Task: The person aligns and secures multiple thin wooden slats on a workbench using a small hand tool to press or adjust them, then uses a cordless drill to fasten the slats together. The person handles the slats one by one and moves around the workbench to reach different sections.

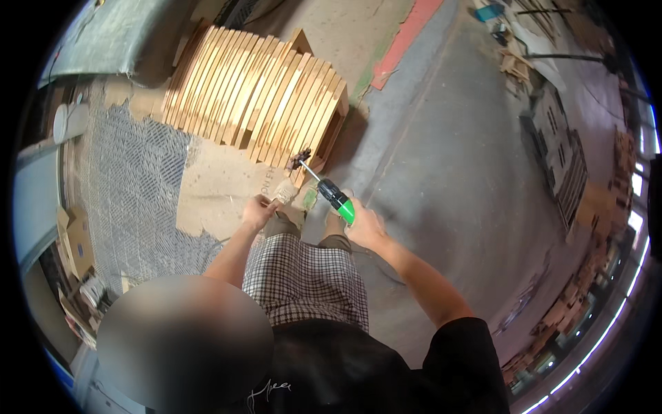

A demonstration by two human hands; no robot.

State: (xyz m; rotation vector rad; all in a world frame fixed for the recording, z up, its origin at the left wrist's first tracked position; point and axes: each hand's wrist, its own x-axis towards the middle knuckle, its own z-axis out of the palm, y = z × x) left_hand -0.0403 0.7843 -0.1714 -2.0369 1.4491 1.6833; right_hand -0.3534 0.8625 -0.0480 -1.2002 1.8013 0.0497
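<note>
My right hand point(365, 224) is wrapped round a green and black power drill point(336, 196). A thin metal shaft runs from its chuck to a dark, brush-like wheel point(298, 159). That wheel is at the near right corner of a row of light wooden frames point(255, 90), which stand on edge packed side by side. Whether it touches the wood I cannot tell. Left of the drill, my left hand point(257, 212) is closed in a pinch above my shoe point(284, 191); what its fingers hold, if anything, does not show.
Flattened cardboard point(214, 186) and a grey patterned mat point(145, 172) lie under and left of the frames. A red strip point(407, 38) lies on the concrete floor beyond. Far left stand a white bucket point(70, 122) and an opened carton point(74, 241). Dark panels point(555, 162) lie to the right.
</note>
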